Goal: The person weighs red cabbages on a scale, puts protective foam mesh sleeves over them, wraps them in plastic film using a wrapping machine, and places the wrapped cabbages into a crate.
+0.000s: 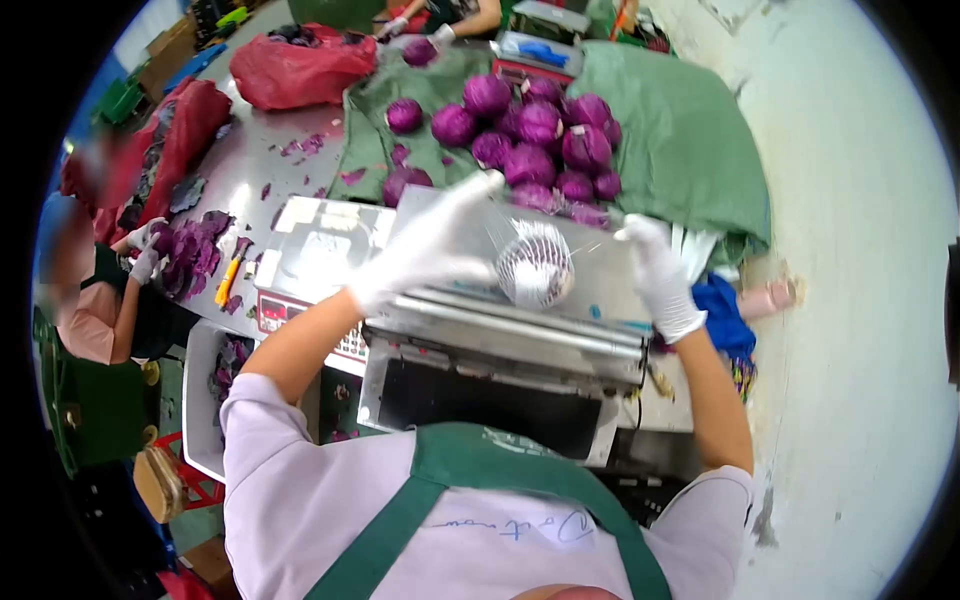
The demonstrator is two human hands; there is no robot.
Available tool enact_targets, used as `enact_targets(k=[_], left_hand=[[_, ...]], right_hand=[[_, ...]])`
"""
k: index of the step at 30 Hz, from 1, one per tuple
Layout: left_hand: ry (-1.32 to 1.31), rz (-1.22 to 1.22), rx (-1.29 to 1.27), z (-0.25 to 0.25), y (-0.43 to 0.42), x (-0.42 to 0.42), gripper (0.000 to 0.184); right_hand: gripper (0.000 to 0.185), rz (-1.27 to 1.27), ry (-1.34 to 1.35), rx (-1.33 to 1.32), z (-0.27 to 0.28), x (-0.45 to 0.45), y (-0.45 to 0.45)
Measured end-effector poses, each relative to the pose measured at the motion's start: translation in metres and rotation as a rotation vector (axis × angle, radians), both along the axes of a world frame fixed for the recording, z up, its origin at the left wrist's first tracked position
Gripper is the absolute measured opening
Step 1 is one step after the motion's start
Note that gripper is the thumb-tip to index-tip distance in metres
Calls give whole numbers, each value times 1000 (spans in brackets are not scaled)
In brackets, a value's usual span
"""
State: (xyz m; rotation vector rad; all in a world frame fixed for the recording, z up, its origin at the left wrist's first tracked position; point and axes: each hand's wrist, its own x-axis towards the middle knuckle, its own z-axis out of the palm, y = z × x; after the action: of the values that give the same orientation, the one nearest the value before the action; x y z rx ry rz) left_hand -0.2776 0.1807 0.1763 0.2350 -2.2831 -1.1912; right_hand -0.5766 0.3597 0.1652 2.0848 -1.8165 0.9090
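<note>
A round item in white mesh-like netting [537, 264] sits on the metal top of the wrapping machine [600, 300], between my hands. Its kind is hard to make out under the shine. Clear plastic film [590, 238] shows glossy streaks above and around it. My left hand [435, 245], white-gloved, is left of the item with fingers stretched forward and thumb apart, the thumb tip near the item's side. To the right, my gloved right hand [662, 280] has its fingertips bent together at the film's edge. Purple cabbages [530, 140] are piled just beyond the machine.
Left of the machine stands a scale [325, 245]. A green cloth [670, 150] lies under the cabbages. A yellow-handled knife [228, 280] and purple leaves [190, 255] lie near a co-worker's gloved hands [145, 255]. A white wall [830, 300] bounds the right side.
</note>
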Motion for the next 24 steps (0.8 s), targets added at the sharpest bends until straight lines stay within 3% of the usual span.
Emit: enact_targets(k=[1,2,3,4,5,6,9,10,11,12,13,14,16,17,18,19,20,21,22,23,24], left_hand=[[-1,-52,-311,-28,-12,-20,110],[-174,-76,-383,-35,-9,-32,114],[-255,-175,-358,-48,-11,-49,117],[-157,-229,-207,-77,-9,-59,115],[-248,-201,-169,-69,-7,-61,112],[-169,-164,-101,-69,-5,-61,103],[-495,-52,185,-47,10,-52,90],[-593,-53,213,-37,21,-44,84],[-563,-143,322,-47,29,-38,77],[-469,-264,1051,-6,62,-20,70],[-638,-270,1336,-18,72,-13,67],[-797,-519,1612,-40,76,-5,72],[-794,-498,1917,-59,112,17,80],[-795,-495,1932,-86,121,23,80],[-775,-507,2523,-81,126,26,82],[-748,-497,2283,-77,136,32,80],[-745,-470,2035,-71,145,39,78],[-680,-543,2208,-103,146,40,75],[-609,-612,2384,-135,149,43,72],[-639,-605,2423,-135,155,53,72],[-698,-430,2121,-130,158,63,66]], right_hand=[[48,40,108,122,4,13,-14],[60,73,224,240,7,30,-24],[66,177,196,253,-34,18,-40],[72,278,167,274,-73,6,-55],[75,267,-107,339,-68,14,-52],[78,252,-386,407,-59,26,-44],[76,97,-662,750,-43,43,-16],[76,203,-772,738,-31,57,-3],[74,334,-1090,764,-40,70,11],[72,307,-900,930,-9,88,25],[75,332,-823,1059,-30,86,45],[77,290,-1312,1194,-21,104,63],[72,288,-1681,1091,-40,130,101],[72,285,-1691,1102,-42,133,109],[68,199,-1737,1306,-43,136,118],[64,106,-1777,1513,-46,141,127],[62,338,-1825,1223,-55,154,130],[61,371,-1716,1144,-62,156,134],[59,335,-1786,1092,-75,158,137],[56,301,-1854,1036,-87,159,139],[50,249,-1855,1068,-102,157,150]])
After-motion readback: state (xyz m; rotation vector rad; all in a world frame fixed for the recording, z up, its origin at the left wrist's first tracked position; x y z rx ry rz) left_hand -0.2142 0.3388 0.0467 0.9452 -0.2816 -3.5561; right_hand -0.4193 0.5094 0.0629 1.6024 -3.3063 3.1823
